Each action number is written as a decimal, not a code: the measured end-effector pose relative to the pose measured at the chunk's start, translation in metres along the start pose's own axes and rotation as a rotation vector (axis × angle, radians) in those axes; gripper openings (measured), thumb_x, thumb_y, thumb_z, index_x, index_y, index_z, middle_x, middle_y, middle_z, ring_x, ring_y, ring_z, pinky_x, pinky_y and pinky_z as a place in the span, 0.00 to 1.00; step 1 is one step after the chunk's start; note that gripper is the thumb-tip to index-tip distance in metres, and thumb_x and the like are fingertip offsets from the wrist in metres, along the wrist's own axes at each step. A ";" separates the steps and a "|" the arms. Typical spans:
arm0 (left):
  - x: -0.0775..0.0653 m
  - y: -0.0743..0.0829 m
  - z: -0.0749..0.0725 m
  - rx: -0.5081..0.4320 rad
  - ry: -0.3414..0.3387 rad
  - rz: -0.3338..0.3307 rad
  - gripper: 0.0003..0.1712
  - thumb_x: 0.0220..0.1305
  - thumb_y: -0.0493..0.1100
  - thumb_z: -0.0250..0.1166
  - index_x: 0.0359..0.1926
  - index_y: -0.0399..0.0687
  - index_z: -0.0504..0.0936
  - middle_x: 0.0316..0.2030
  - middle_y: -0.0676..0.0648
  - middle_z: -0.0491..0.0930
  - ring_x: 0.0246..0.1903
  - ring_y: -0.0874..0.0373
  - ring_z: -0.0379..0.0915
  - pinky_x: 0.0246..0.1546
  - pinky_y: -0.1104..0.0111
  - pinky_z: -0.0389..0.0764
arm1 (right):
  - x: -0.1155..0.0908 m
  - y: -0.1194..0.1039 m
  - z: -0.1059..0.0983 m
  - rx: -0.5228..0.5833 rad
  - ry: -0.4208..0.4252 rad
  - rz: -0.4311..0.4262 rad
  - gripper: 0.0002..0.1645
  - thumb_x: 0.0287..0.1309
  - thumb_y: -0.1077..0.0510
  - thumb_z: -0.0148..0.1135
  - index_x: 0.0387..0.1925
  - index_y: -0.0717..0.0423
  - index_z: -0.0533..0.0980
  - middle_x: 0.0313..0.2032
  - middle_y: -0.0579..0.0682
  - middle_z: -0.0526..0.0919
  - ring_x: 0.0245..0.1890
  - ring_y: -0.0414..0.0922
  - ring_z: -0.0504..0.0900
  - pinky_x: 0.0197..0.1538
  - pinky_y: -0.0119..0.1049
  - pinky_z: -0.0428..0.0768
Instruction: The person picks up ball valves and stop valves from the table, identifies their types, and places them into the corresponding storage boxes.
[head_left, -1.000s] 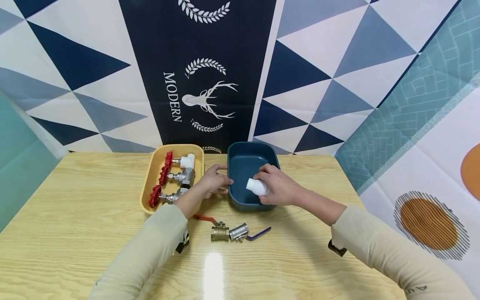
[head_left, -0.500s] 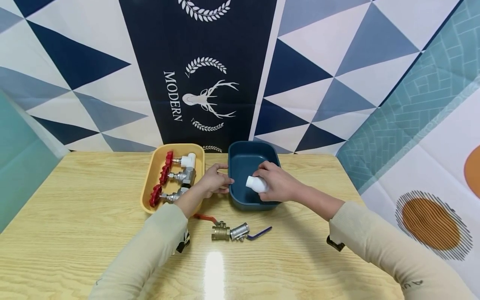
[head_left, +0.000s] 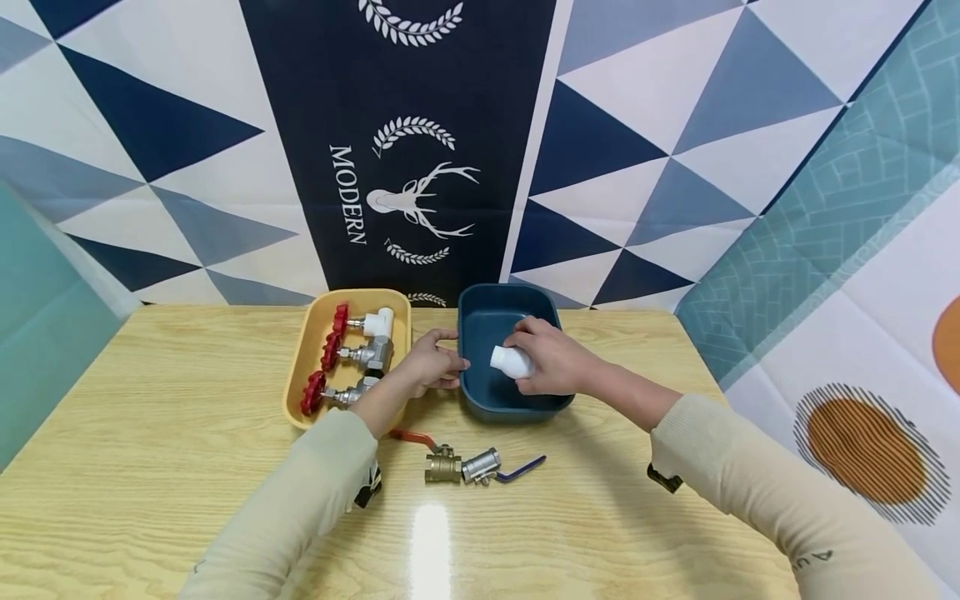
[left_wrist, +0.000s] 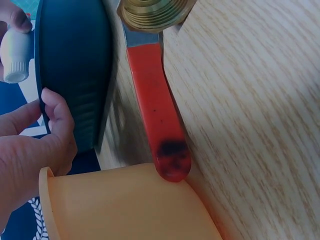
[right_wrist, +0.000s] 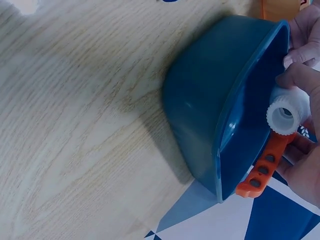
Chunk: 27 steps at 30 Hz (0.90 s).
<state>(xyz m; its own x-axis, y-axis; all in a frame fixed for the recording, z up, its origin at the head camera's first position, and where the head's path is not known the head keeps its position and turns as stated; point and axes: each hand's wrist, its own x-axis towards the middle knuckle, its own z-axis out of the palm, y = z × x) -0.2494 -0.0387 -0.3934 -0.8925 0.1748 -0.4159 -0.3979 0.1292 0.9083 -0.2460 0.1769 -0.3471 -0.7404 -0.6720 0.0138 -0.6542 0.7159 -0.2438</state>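
My right hand [head_left: 551, 358] grips a white plastic ball valve [head_left: 512, 362] over the dark blue bin [head_left: 517, 410]. In the right wrist view, the valve's ribbed round end [right_wrist: 283, 116] faces the camera, and its orange lever [right_wrist: 262, 170] sticks out past the fingers, over the bin's rim. My left hand [head_left: 433, 364] pinches the bin's left rim between thumb and fingers, as the left wrist view shows. Inside the yellow bin [head_left: 296, 392], several valves with red wheel handles [head_left: 330, 351] lie in a column; my left forearm hides part of that bin.
In front of the bins, a brass ball valve [head_left: 442, 468] with a red lever [left_wrist: 152, 95] lies beside a silver valve [head_left: 482, 465] with a blue lever [head_left: 522, 469]. A patterned wall covering [head_left: 420, 100] rises behind the wooden table [head_left: 187, 467].
My right hand, holding the white valve, has shifted slightly left and up over the blue bin. The left hand keeps its pinch on the rim.
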 end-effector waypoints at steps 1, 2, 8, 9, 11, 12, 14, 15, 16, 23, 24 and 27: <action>0.000 0.000 0.000 0.002 -0.001 0.000 0.35 0.59 0.31 0.61 0.66 0.49 0.59 0.42 0.42 0.75 0.29 0.59 0.74 0.26 0.72 0.79 | 0.000 0.001 0.000 0.002 -0.004 0.006 0.31 0.44 0.55 0.70 0.52 0.59 0.75 0.54 0.60 0.70 0.49 0.53 0.71 0.47 0.44 0.77; 0.000 0.000 0.000 0.003 -0.001 0.001 0.35 0.59 0.31 0.62 0.66 0.49 0.59 0.42 0.42 0.75 0.29 0.59 0.74 0.26 0.72 0.79 | 0.001 0.001 0.000 0.003 -0.008 0.012 0.31 0.44 0.55 0.70 0.52 0.59 0.74 0.54 0.60 0.70 0.49 0.53 0.71 0.47 0.44 0.77; 0.002 0.000 0.000 0.001 -0.002 0.004 0.35 0.59 0.31 0.62 0.66 0.49 0.60 0.44 0.41 0.75 0.28 0.60 0.74 0.26 0.73 0.79 | 0.003 0.004 0.000 -0.006 -0.015 0.027 0.31 0.45 0.54 0.70 0.53 0.59 0.74 0.55 0.60 0.69 0.50 0.53 0.71 0.48 0.45 0.76; 0.002 0.000 0.001 0.002 -0.001 0.004 0.35 0.59 0.31 0.62 0.66 0.49 0.60 0.44 0.41 0.75 0.28 0.60 0.74 0.26 0.73 0.79 | 0.003 0.004 0.000 -0.004 -0.018 0.029 0.31 0.45 0.54 0.70 0.53 0.58 0.74 0.55 0.59 0.69 0.50 0.53 0.71 0.48 0.45 0.76; 0.001 -0.001 0.001 0.000 -0.001 0.003 0.36 0.59 0.31 0.62 0.66 0.49 0.59 0.43 0.41 0.75 0.27 0.60 0.74 0.25 0.74 0.79 | 0.004 0.005 0.000 -0.002 -0.020 0.032 0.31 0.45 0.54 0.70 0.53 0.58 0.74 0.55 0.59 0.70 0.49 0.52 0.71 0.48 0.44 0.76; 0.001 -0.002 0.001 -0.001 0.000 0.004 0.36 0.59 0.31 0.62 0.66 0.48 0.59 0.43 0.41 0.75 0.27 0.60 0.74 0.25 0.74 0.79 | 0.004 0.006 0.001 -0.001 -0.021 0.031 0.31 0.45 0.54 0.70 0.53 0.58 0.74 0.55 0.59 0.70 0.49 0.52 0.71 0.48 0.44 0.76; 0.001 -0.002 0.001 -0.001 0.003 0.002 0.36 0.59 0.31 0.62 0.66 0.49 0.60 0.43 0.42 0.75 0.28 0.60 0.74 0.24 0.74 0.79 | 0.004 0.006 0.002 -0.004 -0.021 0.027 0.31 0.44 0.55 0.70 0.53 0.58 0.74 0.54 0.59 0.70 0.49 0.52 0.71 0.48 0.44 0.76; 0.001 -0.003 0.001 0.000 0.003 0.005 0.36 0.59 0.31 0.62 0.66 0.49 0.59 0.43 0.42 0.75 0.28 0.60 0.74 0.24 0.74 0.79 | 0.005 0.007 0.002 -0.005 -0.023 0.027 0.31 0.44 0.55 0.70 0.53 0.58 0.74 0.54 0.59 0.70 0.49 0.52 0.71 0.48 0.44 0.76; 0.001 -0.003 0.002 0.000 0.003 0.007 0.36 0.59 0.31 0.62 0.66 0.49 0.59 0.43 0.42 0.75 0.29 0.60 0.74 0.24 0.74 0.79 | 0.005 0.007 0.003 -0.009 -0.020 0.023 0.31 0.44 0.55 0.70 0.52 0.58 0.74 0.54 0.59 0.70 0.49 0.52 0.71 0.48 0.44 0.76; 0.001 -0.002 0.002 -0.001 0.008 0.011 0.36 0.59 0.31 0.62 0.66 0.49 0.59 0.43 0.42 0.75 0.28 0.59 0.74 0.24 0.74 0.78 | 0.006 0.009 0.006 -0.023 -0.009 0.011 0.31 0.44 0.55 0.71 0.52 0.58 0.74 0.54 0.58 0.70 0.48 0.52 0.71 0.47 0.44 0.76; 0.001 -0.002 0.002 -0.001 0.009 0.010 0.36 0.59 0.31 0.62 0.66 0.49 0.59 0.43 0.42 0.75 0.28 0.59 0.74 0.24 0.74 0.78 | 0.006 0.009 0.007 -0.023 -0.010 0.008 0.31 0.44 0.55 0.71 0.52 0.58 0.75 0.53 0.58 0.70 0.47 0.52 0.71 0.47 0.44 0.76; 0.000 -0.002 0.001 -0.001 0.011 0.007 0.36 0.59 0.31 0.62 0.66 0.48 0.59 0.43 0.41 0.75 0.28 0.59 0.74 0.24 0.74 0.78 | 0.008 0.008 0.009 -0.024 -0.019 -0.005 0.30 0.44 0.55 0.71 0.52 0.59 0.75 0.52 0.57 0.70 0.46 0.50 0.71 0.46 0.42 0.75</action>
<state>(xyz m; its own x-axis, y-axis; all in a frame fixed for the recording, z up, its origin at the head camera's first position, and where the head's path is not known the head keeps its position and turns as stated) -0.2480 -0.0376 -0.3953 -0.8975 0.1650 -0.4091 -0.3920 0.1270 0.9112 -0.2557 0.1758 -0.3581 -0.7342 -0.6789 -0.0037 -0.6616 0.7167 -0.2204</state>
